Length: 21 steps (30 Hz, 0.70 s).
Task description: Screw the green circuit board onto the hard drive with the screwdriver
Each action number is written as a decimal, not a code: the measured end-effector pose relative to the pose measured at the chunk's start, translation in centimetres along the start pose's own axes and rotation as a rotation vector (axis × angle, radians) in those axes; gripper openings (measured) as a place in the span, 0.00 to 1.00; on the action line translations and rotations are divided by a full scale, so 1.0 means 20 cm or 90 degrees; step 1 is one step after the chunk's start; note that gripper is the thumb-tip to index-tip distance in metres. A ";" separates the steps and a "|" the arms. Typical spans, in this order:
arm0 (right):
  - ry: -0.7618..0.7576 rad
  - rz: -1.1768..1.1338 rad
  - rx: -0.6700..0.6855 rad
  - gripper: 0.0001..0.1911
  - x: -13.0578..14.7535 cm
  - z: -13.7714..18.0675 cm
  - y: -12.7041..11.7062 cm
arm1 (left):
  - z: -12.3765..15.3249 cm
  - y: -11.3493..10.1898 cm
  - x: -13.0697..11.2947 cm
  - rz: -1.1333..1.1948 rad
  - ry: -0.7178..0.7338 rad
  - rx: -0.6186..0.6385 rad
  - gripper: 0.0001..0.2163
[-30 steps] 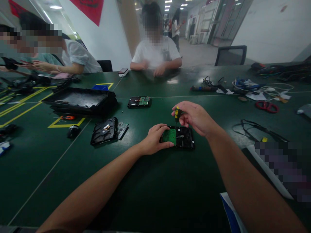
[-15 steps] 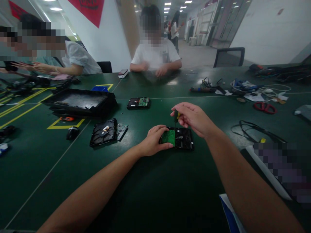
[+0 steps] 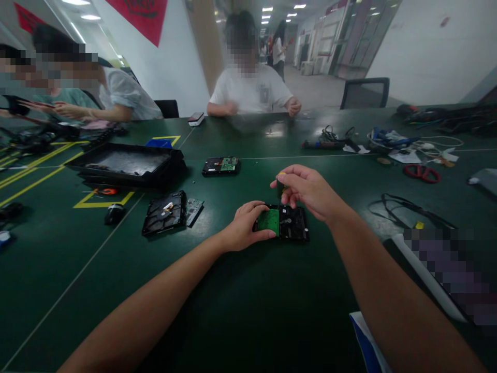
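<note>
A black hard drive (image 3: 295,224) with a green circuit board (image 3: 268,221) on its left half lies on the table in front of me. My left hand (image 3: 248,224) grips the drive's left end, thumb at the near edge and fingers at the far edge. Above the drive's far edge, my right hand (image 3: 305,189) pinches the dark and yellow handle of a screwdriver (image 3: 280,187), held upright. Its tip is hard to make out against the board. Further left lies another hard drive (image 3: 165,212), beside a detached circuit board (image 3: 193,211).
A third hard drive (image 3: 220,166) lies farther back. Black trays (image 3: 128,160) are stacked at the left, near a computer mouse (image 3: 115,213). Red scissors (image 3: 421,173) and cables (image 3: 411,210) lie at the right. A person in white (image 3: 252,93) sits opposite.
My right hand's fingers have shifted slightly around the screwdriver handle. My left hand stays on the drive. The person opposite has moved one hand outward toward my right.
</note>
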State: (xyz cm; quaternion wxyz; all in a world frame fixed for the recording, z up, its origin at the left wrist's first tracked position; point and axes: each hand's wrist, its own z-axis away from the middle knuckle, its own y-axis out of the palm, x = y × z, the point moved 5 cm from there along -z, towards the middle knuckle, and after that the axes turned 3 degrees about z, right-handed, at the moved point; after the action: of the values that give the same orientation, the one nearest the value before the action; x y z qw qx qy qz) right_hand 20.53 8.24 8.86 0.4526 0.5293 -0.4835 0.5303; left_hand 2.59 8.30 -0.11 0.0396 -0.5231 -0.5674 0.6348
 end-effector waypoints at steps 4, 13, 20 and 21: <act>0.012 -0.021 0.001 0.12 0.00 0.00 0.01 | 0.00 0.00 0.01 -0.004 0.002 0.005 0.31; -0.019 0.062 0.013 0.14 0.01 0.00 -0.01 | 0.00 0.01 0.00 0.002 0.003 -0.001 0.30; -0.003 0.019 0.040 0.15 0.01 0.00 0.00 | 0.00 0.02 0.02 -0.003 0.000 0.002 0.30; -0.002 0.013 0.041 0.15 0.00 0.00 0.00 | 0.00 0.02 0.02 -0.003 -0.001 0.002 0.30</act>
State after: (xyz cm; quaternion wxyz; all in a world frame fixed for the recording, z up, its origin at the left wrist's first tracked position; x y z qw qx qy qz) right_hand 20.50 8.23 8.96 0.4290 0.5394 -0.4725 0.5494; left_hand 2.55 8.47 -0.62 0.0414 -0.5211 -0.5679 0.6359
